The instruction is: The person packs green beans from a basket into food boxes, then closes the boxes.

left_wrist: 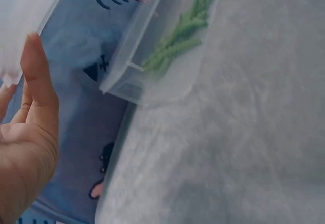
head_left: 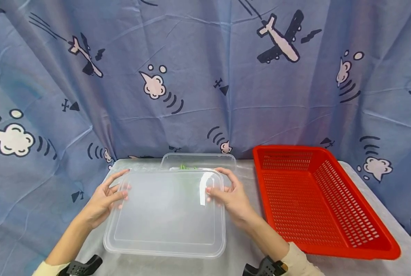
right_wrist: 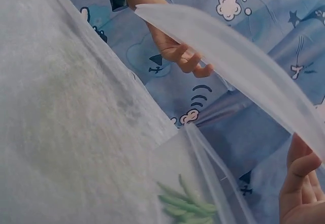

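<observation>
A clear plastic lid, rectangular with rounded corners, is raised above the table in both hands. On its left edge my left hand pinches it between thumb and fingers. My right hand grips the right edge the same way, with its thumb on top. Behind the lid stands a clear plastic container, partly hidden by it in the head view. Slender green pods, like green beans, lie inside the container; the right wrist view shows several pods through its wall. Lid and container are apart.
To the right, a red plastic basket with slotted walls sits on the grey-covered table. A blue curtain printed with airplanes hangs close behind the table.
</observation>
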Available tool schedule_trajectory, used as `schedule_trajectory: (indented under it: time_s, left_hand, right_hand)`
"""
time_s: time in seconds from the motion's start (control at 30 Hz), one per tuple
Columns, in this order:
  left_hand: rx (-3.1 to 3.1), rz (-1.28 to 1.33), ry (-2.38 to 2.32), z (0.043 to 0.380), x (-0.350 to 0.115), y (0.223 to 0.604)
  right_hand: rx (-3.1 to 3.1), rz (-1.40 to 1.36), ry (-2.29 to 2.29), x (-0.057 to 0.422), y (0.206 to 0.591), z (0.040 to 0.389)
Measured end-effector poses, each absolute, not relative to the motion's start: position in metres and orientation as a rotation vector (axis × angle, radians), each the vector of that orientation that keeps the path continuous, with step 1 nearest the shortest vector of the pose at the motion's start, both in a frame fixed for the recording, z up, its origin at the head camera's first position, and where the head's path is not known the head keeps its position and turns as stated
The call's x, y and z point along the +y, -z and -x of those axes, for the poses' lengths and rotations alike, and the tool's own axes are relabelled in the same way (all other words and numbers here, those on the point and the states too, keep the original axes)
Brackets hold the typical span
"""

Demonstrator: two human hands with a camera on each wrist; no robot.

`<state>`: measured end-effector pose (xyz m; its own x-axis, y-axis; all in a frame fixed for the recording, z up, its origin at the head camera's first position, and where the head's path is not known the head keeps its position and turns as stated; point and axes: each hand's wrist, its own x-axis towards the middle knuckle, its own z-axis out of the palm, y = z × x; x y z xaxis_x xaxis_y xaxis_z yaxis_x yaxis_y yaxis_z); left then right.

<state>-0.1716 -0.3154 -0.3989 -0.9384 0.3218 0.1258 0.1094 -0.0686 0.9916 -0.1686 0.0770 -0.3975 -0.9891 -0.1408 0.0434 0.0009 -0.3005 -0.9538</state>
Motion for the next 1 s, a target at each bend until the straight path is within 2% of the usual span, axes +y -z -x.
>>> schedule_trajectory:
  time_s: [0.5,1.0]
  left_hand:
    - [1.9,-0.566,-2.236,0.184,-0.3,0.39]
    - [1.896,-0.515,-2.333,0.191,-0.271,0.384]
  right_hand:
    - [1.985,0.269,2.21,0.105,0.352,0.175]
    - [1.889,0.39,2.056,0.153,0.352,0.207]
